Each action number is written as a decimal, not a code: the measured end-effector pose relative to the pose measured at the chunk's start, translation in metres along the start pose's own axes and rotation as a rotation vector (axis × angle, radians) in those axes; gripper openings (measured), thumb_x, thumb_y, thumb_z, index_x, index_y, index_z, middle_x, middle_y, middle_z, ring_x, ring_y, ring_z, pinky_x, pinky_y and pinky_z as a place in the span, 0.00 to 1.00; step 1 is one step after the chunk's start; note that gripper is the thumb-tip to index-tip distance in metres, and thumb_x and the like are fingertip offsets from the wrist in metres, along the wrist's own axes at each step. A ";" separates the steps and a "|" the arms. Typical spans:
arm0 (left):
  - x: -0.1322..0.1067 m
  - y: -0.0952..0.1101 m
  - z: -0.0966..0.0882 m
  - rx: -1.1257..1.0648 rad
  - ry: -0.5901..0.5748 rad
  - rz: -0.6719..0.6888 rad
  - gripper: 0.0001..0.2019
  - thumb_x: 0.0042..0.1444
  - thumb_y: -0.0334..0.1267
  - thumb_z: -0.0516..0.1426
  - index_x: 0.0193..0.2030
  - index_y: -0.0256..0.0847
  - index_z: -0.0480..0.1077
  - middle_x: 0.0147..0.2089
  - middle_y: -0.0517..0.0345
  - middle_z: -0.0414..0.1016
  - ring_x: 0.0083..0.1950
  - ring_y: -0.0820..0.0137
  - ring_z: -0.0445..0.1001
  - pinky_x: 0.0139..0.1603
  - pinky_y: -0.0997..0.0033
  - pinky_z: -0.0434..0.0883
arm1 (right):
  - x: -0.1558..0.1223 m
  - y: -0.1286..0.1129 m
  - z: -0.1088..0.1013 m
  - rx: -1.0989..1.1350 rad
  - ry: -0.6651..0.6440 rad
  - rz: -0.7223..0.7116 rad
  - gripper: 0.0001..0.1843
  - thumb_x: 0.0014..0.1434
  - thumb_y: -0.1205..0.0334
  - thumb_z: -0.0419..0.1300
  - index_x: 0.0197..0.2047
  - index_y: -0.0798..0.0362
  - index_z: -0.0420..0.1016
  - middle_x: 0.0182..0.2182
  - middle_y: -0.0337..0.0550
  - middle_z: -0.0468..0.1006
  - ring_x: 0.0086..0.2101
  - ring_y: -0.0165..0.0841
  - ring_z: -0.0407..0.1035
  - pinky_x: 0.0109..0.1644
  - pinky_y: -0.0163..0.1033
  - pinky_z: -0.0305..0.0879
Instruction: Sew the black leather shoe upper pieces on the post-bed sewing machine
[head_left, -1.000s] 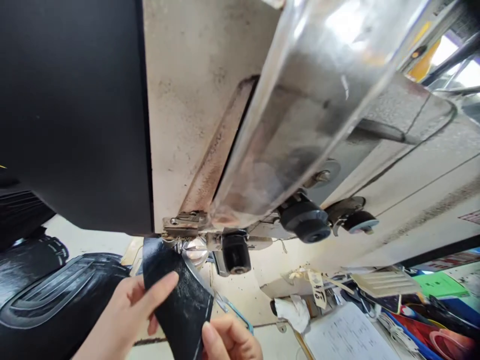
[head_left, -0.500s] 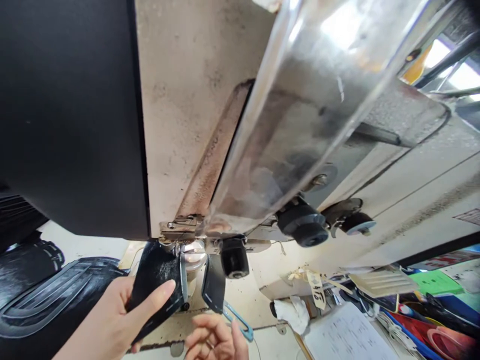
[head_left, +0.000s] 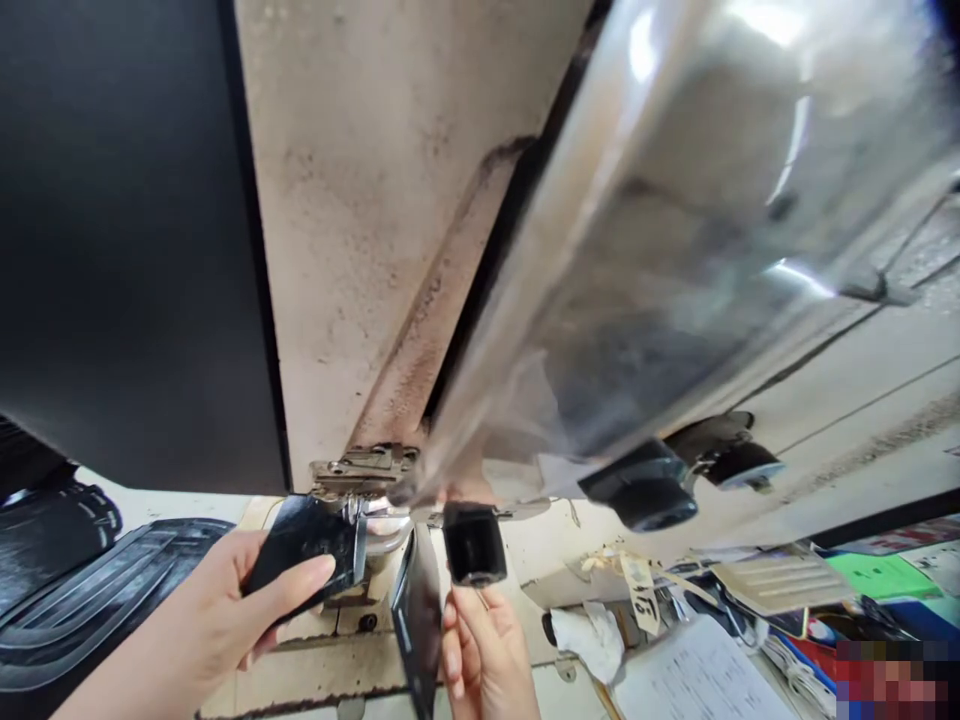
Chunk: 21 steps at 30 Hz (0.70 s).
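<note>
Black piece (head_left: 304, 540) clamped in my left hand (head_left: 232, 605); can't tell if my right hand (head_left: 487, 645) grips anything, black knob (head_left: 475, 545) in the way, shiny guard (head_left: 675, 270) overhead.

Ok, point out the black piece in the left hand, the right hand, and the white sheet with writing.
Black piece (head_left: 306, 537): head view, on its dark flat face.
Right hand (head_left: 489, 650): head view, on the middle of the hand.
White sheet (head_left: 699, 672): head view, on its written face.
</note>
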<state>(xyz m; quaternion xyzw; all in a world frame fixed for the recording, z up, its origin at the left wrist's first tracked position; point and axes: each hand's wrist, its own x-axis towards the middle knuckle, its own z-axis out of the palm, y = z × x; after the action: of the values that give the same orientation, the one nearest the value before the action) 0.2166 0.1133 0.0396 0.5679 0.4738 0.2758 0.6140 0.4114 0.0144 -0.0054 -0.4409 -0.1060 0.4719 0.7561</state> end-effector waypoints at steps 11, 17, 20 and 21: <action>0.038 0.023 -0.008 -0.080 -0.091 -0.008 0.28 0.41 0.62 0.66 0.17 0.45 0.57 0.18 0.70 0.50 0.24 0.75 0.46 0.27 0.75 0.52 | 0.012 -0.012 0.003 -0.124 -0.012 -0.054 0.29 0.40 0.44 0.78 0.26 0.52 0.66 0.18 0.26 0.67 0.15 0.18 0.57 0.16 0.22 0.52; 0.039 0.030 -0.011 0.000 -0.130 0.030 0.26 0.44 0.58 0.64 0.17 0.46 0.54 0.18 0.70 0.50 0.25 0.75 0.43 0.28 0.73 0.48 | 0.002 -0.001 -0.009 -0.262 -0.202 0.293 0.44 0.55 0.23 0.54 0.17 0.60 0.73 0.07 0.41 0.67 0.08 0.23 0.60 0.11 0.24 0.54; 0.035 0.034 -0.010 0.077 -0.124 0.053 0.26 0.43 0.63 0.62 0.19 0.46 0.55 0.19 0.70 0.50 0.24 0.75 0.44 0.27 0.71 0.48 | -0.006 -0.009 -0.003 -0.192 -0.275 0.361 0.48 0.49 0.21 0.58 0.38 0.64 0.84 0.19 0.48 0.80 0.13 0.29 0.71 0.13 0.26 0.61; 0.033 0.035 -0.011 0.108 -0.119 0.063 0.27 0.43 0.64 0.62 0.19 0.46 0.56 0.19 0.70 0.50 0.24 0.74 0.45 0.27 0.71 0.49 | -0.007 -0.013 0.001 -0.165 -0.245 0.290 0.44 0.47 0.25 0.64 0.42 0.62 0.84 0.22 0.47 0.82 0.15 0.29 0.72 0.14 0.26 0.62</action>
<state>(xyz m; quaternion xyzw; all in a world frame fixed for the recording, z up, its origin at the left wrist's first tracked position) 0.2273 0.1541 0.0650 0.6303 0.4326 0.2349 0.6003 0.4154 0.0066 0.0072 -0.4513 -0.1709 0.6156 0.6231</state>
